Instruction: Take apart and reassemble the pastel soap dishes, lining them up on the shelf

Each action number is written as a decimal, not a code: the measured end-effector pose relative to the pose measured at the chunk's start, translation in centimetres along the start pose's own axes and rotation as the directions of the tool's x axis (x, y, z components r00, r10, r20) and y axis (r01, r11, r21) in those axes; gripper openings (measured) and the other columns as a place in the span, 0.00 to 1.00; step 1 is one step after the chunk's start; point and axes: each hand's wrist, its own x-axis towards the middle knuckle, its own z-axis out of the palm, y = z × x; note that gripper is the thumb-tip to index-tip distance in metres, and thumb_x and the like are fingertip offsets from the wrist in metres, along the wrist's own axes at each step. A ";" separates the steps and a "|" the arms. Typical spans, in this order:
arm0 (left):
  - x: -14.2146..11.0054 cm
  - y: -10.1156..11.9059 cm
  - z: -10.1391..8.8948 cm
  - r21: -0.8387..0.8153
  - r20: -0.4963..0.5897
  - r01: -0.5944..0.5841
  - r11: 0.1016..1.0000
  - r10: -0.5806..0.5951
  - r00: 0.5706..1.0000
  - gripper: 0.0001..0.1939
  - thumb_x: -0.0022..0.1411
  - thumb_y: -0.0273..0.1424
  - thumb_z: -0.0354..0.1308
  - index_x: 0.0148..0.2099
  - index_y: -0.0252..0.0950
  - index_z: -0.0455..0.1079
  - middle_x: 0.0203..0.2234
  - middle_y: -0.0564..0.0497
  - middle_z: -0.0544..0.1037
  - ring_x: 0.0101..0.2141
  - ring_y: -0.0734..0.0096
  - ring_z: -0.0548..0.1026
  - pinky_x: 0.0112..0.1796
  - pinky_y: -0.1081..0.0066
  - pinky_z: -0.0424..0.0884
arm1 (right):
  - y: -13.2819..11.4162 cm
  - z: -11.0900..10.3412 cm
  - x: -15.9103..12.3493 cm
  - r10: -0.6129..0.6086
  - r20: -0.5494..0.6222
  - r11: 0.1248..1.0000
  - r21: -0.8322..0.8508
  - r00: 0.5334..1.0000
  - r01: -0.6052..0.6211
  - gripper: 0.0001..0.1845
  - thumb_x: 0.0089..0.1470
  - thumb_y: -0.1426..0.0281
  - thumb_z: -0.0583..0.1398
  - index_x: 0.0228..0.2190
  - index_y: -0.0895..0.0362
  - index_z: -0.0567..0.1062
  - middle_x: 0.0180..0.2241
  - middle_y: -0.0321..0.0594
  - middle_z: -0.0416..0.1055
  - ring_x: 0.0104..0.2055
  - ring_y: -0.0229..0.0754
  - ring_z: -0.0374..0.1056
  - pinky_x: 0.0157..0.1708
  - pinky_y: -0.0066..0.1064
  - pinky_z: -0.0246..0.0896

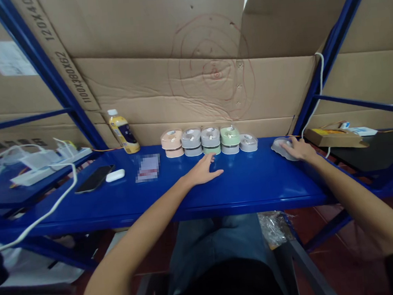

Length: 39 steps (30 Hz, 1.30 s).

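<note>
A row of small rounded plastic boxes with clear lids stands along the back of the blue shelf. From the left come a peach stack, a grey stack, a grey box over a green one, a green box over a grey one and a single grey box. My left hand, thumb apart and empty, is just in front of the middle stack; I cannot tell whether its fingertips touch it. Over to the right, my right hand grips a translucent greyish plastic piece lying on the shelf.
To the left are a yellow bottle, a blurred-out packet, a white earbud case and a black phone. A power strip with white cables lies beyond. An open cardboard box stands right, outside the blue upright.
</note>
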 end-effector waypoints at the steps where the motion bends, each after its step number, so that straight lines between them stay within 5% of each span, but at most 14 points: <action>1: 0.0 0.0 0.0 0.004 0.001 -0.002 1.000 0.002 1.000 0.41 0.63 0.51 0.63 0.69 0.34 0.56 0.59 0.34 0.71 0.58 0.46 0.74 0.58 0.49 0.73 | -0.7 0.3 1.2 0.043 -0.007 0.999 0.016 0.999 -0.043 0.38 0.64 0.47 0.56 0.63 0.62 0.67 0.62 0.71 0.64 0.62 0.73 0.67 0.59 0.57 0.61; 4: 0.0 0.0 -0.1 0.011 0.000 -0.007 1.000 0.007 1.000 0.40 0.63 0.49 0.64 0.68 0.34 0.56 0.59 0.34 0.71 0.58 0.48 0.75 0.59 0.49 0.73 | -3.4 1.5 3.8 0.160 -0.048 0.984 0.082 0.986 -0.156 0.34 0.66 0.57 0.54 0.61 0.72 0.65 0.61 0.78 0.63 0.65 0.70 0.65 0.59 0.53 0.62; 8: 0.0 0.2 -0.3 0.007 0.010 -0.018 1.000 0.018 1.000 0.37 0.63 0.47 0.64 0.66 0.35 0.58 0.61 0.35 0.71 0.58 0.48 0.75 0.59 0.49 0.73 | -6.5 3.4 5.0 0.213 -0.084 0.965 0.172 0.973 -0.196 0.40 0.62 0.56 0.60 0.62 0.74 0.61 0.60 0.77 0.66 0.63 0.65 0.67 0.59 0.47 0.65; 14: 0.1 0.3 -0.4 0.003 0.024 -0.022 1.000 0.022 0.999 0.33 0.63 0.47 0.64 0.63 0.36 0.61 0.59 0.35 0.72 0.58 0.45 0.75 0.58 0.46 0.72 | -7.7 5.5 4.7 0.086 -0.075 0.967 0.247 0.993 -0.065 0.39 0.62 0.51 0.59 0.62 0.69 0.65 0.60 0.67 0.69 0.64 0.62 0.67 0.61 0.43 0.64; 19: 0.2 0.1 -0.4 0.003 0.043 -0.010 1.000 0.010 0.999 0.35 0.62 0.48 0.64 0.64 0.34 0.61 0.60 0.34 0.71 0.58 0.44 0.75 0.59 0.45 0.72 | -8.8 5.0 3.2 -0.011 -0.157 0.970 0.238 0.988 0.049 0.43 0.67 0.49 0.50 0.66 0.72 0.59 0.65 0.72 0.61 0.69 0.65 0.60 0.65 0.50 0.57; 22: 0.2 0.1 -0.5 0.009 0.046 -0.008 1.000 0.008 0.999 0.36 0.63 0.48 0.64 0.64 0.35 0.61 0.60 0.34 0.71 0.59 0.44 0.74 0.59 0.45 0.72 | -10.2 4.5 1.6 -0.314 -0.248 0.937 0.077 0.917 0.342 0.43 0.65 0.51 0.53 0.68 0.69 0.57 0.71 0.68 0.50 0.75 0.64 0.48 0.71 0.52 0.46; 25: 0.1 0.3 -0.6 0.013 0.048 -0.001 1.000 0.001 0.999 0.36 0.63 0.48 0.64 0.65 0.34 0.61 0.60 0.34 0.71 0.59 0.44 0.74 0.59 0.45 0.72 | -11.9 4.7 -0.3 -0.620 -0.055 0.785 -0.066 0.783 0.616 0.42 0.62 0.51 0.57 0.68 0.64 0.61 0.73 0.60 0.50 0.76 0.62 0.45 0.73 0.50 0.43; 28: 0.1 0.4 -0.6 0.011 0.056 0.007 1.000 -0.008 0.998 0.36 0.63 0.49 0.64 0.65 0.34 0.62 0.60 0.33 0.71 0.58 0.43 0.74 0.59 0.45 0.72 | -13.0 5.0 -2.3 -0.646 0.120 0.745 -0.116 0.753 0.657 0.46 0.60 0.51 0.60 0.69 0.65 0.59 0.73 0.62 0.49 0.75 0.69 0.46 0.71 0.58 0.45; 33: 0.2 0.1 -0.4 0.028 0.055 0.003 1.000 -0.005 0.998 0.37 0.63 0.50 0.63 0.65 0.32 0.62 0.59 0.33 0.70 0.58 0.44 0.75 0.60 0.47 0.72 | -12.4 3.6 -6.5 -0.691 0.101 0.702 -0.146 0.716 0.697 0.40 0.60 0.49 0.60 0.62 0.65 0.66 0.68 0.66 0.59 0.71 0.73 0.53 0.66 0.61 0.55; 35: 0.2 0.1 -0.4 0.031 0.053 -0.004 1.000 0.003 0.999 0.36 0.63 0.50 0.63 0.64 0.33 0.63 0.59 0.34 0.70 0.58 0.44 0.75 0.59 0.46 0.72 | -11.8 2.6 -8.1 -0.666 0.032 0.736 -0.134 0.746 0.663 0.38 0.61 0.43 0.57 0.57 0.62 0.70 0.62 0.66 0.66 0.65 0.73 0.62 0.62 0.61 0.61; 39: 0.1 0.4 -0.5 -0.001 0.038 -0.010 1.000 0.010 0.999 0.38 0.61 0.50 0.66 0.65 0.35 0.63 0.59 0.35 0.71 0.58 0.43 0.75 0.59 0.45 0.72 | -11.6 1.9 -9.6 -0.426 -0.060 0.903 -0.095 0.903 0.419 0.48 0.52 0.33 0.59 0.56 0.59 0.70 0.55 0.67 0.70 0.54 0.74 0.73 0.50 0.61 0.70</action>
